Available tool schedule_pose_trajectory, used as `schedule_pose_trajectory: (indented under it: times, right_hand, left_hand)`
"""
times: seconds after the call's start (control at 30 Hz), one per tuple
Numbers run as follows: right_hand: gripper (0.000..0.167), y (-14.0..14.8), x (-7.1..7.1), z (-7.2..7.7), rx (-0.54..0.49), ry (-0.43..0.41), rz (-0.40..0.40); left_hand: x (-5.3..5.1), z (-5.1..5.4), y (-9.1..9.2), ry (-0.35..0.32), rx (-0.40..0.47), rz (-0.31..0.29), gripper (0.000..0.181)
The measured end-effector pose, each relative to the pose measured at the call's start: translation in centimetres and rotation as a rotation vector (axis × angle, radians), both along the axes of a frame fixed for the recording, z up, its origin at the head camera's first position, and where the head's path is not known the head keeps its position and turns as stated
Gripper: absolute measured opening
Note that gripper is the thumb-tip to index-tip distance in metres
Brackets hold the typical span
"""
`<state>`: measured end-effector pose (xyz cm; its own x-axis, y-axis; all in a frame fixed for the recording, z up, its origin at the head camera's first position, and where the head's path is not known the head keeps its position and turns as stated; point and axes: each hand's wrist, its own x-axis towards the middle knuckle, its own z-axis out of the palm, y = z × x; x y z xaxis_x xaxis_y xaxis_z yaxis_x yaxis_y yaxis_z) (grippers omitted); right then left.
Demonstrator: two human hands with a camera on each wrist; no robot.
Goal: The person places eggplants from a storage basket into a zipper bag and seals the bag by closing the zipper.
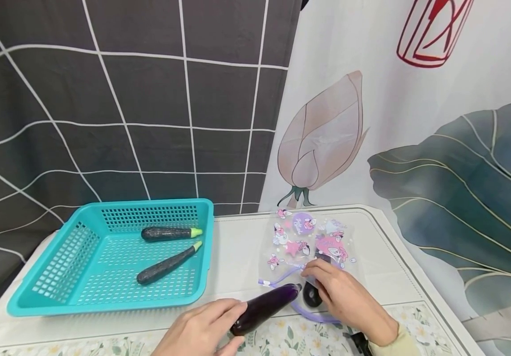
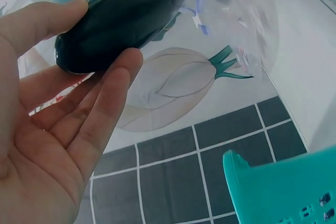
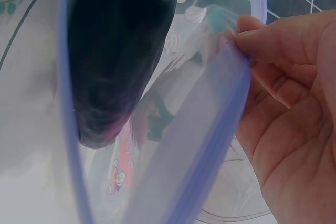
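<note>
My left hand (image 1: 204, 326) grips a glossy dark purple eggplant (image 1: 265, 309) by its thick end, thumb on one side and fingers on the other. Its stem end points at the mouth of a clear zip bag (image 1: 293, 249) with pink and purple cartoon prints. My right hand (image 1: 344, 299) pinches the purple zip edge (image 3: 218, 129) of that bag, whose mouth gapes in the right wrist view. Inside the bag lies another dark eggplant (image 3: 121, 51), partly hidden by the right hand in the head view.
A turquoise perforated basket (image 1: 104, 309) stands at the left of the table, holding two dark zucchini-like vegetables (image 1: 168, 264) with green stem ends. The white tabletop (image 1: 237, 247) has a floral strip (image 1: 313, 336) along its front. Behind hang a dark grid curtain and a white patterned one.
</note>
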<state>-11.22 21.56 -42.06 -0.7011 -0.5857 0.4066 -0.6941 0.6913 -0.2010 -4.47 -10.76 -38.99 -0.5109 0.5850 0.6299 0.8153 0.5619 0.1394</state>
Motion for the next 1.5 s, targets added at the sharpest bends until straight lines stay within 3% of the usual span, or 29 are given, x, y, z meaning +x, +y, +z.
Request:
schedule_pose_trajectory:
  times: [0.37,0.63,0.7,0.87,1.03,1.2,1.5]
  right_hand:
    - [0.032,0.0,0.0,0.1,0.01,-0.003,-0.002]
    - [0.032,0.0,0.0,0.1,0.009,0.005,-0.002]
    - [0.032,0.0,0.0,0.2,0.011,0.0,0.001]
    - [0.032,0.0,-0.1,0.2,0.01,-0.014,0.004]
    - [0.032,-0.1,0.0,0.1,0.0,-0.007,0.02]
    - [0.033,0.0,0.0,0.0,-0.004,-0.005,0.023]
    - [0.034,-0.1,0.0,0.0,-0.002,0.002,0.028]
  left_hand:
    - [-0.3,-0.5,1.6,0.049,0.01,0.044,0.03]
    - [-0.6,-1.4,2.9,0.117,0.076,0.077,0.046]
    - [-0.7,-1.5,3.1,0.112,0.081,0.088,0.046]
    - [-0.8,-1.8,3.6,0.086,0.069,0.095,0.026]
    - [-0.9,-2.4,4.0,0.094,0.063,0.115,0.053]
    - [-1.1,-3.2,4.5,0.079,0.069,0.148,0.05]
    - [-1.2,-3.8,5.5,-0.007,0.044,0.198,0.044]
